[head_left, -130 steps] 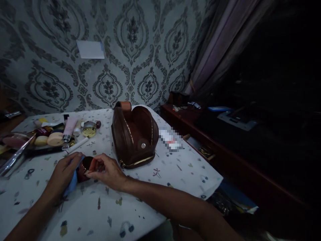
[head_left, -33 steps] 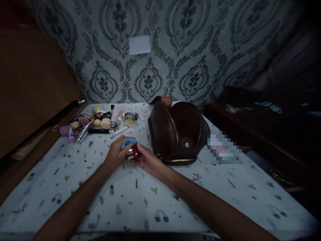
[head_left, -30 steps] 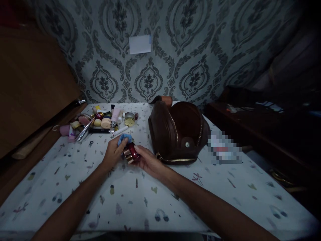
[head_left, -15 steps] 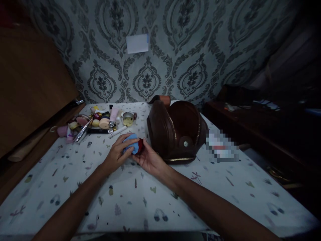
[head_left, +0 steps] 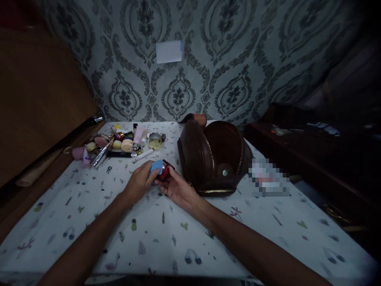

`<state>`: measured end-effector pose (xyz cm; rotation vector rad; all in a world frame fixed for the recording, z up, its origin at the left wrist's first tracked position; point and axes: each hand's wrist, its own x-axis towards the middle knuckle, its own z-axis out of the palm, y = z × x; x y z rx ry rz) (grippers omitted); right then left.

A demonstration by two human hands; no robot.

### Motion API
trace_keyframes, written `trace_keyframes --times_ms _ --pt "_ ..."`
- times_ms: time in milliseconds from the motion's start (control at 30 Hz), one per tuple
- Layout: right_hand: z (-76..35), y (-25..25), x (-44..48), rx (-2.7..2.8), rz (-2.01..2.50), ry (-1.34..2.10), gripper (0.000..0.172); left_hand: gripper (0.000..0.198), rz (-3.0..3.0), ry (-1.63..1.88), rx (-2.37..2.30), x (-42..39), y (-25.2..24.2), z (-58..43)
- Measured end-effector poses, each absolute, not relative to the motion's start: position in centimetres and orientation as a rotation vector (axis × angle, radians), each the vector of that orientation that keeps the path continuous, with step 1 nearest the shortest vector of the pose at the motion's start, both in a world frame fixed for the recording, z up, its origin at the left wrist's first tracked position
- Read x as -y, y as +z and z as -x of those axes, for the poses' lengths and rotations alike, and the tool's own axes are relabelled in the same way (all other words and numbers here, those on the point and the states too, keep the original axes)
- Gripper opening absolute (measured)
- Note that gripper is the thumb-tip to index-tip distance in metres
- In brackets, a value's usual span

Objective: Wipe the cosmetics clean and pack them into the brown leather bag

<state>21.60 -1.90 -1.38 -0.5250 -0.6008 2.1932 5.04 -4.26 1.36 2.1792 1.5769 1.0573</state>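
While my left hand [head_left: 139, 183] presses a folded blue cloth [head_left: 156, 166] onto the small red jar [head_left: 166, 171], its fingers curled shut around the cloth, my right hand [head_left: 176, 189] cradles the jar from below with its fingers half closed about it. Both are low over the table [head_left: 166, 238], toward its far edge and just beside the left flank of the brown bag [head_left: 212, 157]. As I judge it, the wiping goes best if the right hand does the turning while the left lays the cloth flat on the glossy side. The pressure should be light, so the smooth jar cannot squirt out toward the bag, and low over the tablecloth so a slip costs little. Much is hidden from me. The cloth covers the jar's top, so I cannot tell whether a lid is on, and my palm hides its base, so I cannot say whether it touches the table. The heap of cosmetics [head_left: 119, 145] by the far left corner is dim and crowded, the bag's inside is black, a patch near the table's right edge is blurred out, and both forearms run off the lower frame
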Motion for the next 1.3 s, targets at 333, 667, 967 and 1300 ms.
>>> trace_keyframes --times_ms 333,667,967,1300 --pt "-21.5 -1.6 2.2 0.830 0.610 1.889 0.051 0.030 -2.046 1.103 -1.705 4.5 2.2 -5.0" --pt "-21.6 -1.4 2.3 0.917 0.552 2.053 0.044 0.049 -2.124 1.149 -1.381 4.4 1.7 -5.0" --pt "-21.5 -1.5 2.8 1.029 0.545 2.013 0.049 0.030 -2.016 1.187 -1.470 4.9 2.0 -5.9" --pt "-21.5 -1.7 2.9 1.126 0.585 1.897 0.048 0.029 -1.993 1.168 -1.477 5.0 1.7 -5.9"
